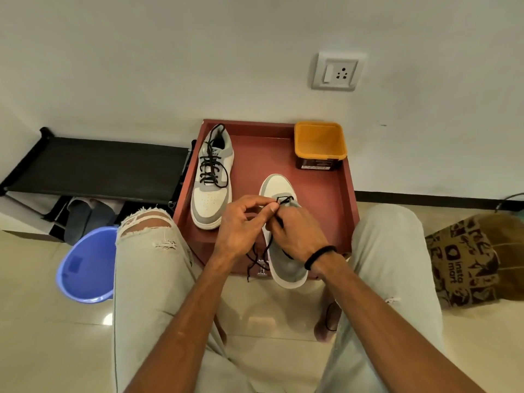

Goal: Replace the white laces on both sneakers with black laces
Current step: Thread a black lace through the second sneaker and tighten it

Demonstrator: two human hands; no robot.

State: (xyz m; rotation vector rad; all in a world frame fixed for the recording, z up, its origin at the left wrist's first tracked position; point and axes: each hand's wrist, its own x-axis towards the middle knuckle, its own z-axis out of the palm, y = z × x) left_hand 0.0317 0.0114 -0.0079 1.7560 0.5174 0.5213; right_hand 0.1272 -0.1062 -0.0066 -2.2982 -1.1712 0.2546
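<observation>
Two grey-and-white sneakers lie on a low red table [320, 191]. The left sneaker [211, 177] carries a black lace through its eyelets, ends loose. The right sneaker [283, 251] lies with its toe away from me and its heel over the table's front edge. My left hand [243, 225] pinches a black lace [285, 199] near the lowest eyelets. My right hand [297, 236] rests on the shoe's tongue area and grips the same lace. Both lace ends dangle off the table front [255, 262]. No white laces are in view.
An orange tub [320, 146] stands at the table's back right corner. A blue basin [85, 265] sits on the floor at left, beside a black shoe rack [93, 165]. A brown paper bag [467, 259] lies at right. My knees flank the table.
</observation>
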